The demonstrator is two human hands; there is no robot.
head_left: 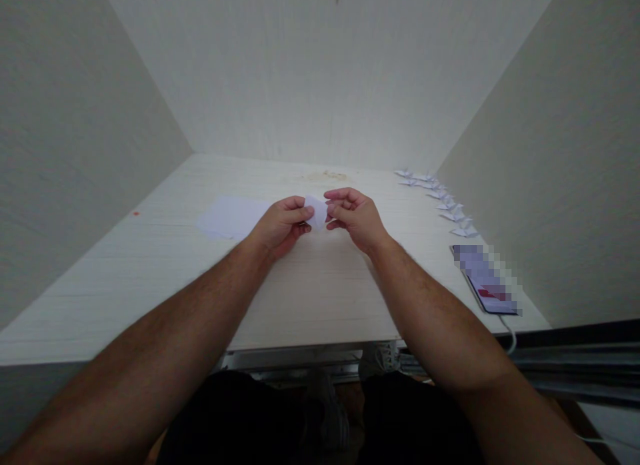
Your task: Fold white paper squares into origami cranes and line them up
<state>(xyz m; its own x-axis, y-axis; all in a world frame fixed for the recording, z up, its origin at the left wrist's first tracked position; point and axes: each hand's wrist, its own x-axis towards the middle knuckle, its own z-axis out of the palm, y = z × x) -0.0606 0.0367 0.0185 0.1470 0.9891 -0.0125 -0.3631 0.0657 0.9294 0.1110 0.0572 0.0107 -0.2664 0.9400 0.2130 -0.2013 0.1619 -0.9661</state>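
A small piece of folded white paper [316,213] is held up over the middle of the table. My left hand [286,225] grips its left side, thumb on the near face and fingers behind. At the right edge, my right hand [354,217] pinches the paper between thumb and index finger, its other fingers loosely curled. White paper sheets [231,217] lie flat on the table, partly behind my left hand. Along the right side of the table stand several folded white paper cranes [451,216] in a line.
A phone [484,278] with a blurred screen lies at the right, a white cable [510,335] running from its lower end over the table's front edge. Pale walls enclose the white table [320,298] at the left, back and right. A small orange spot [136,214] is at the left.
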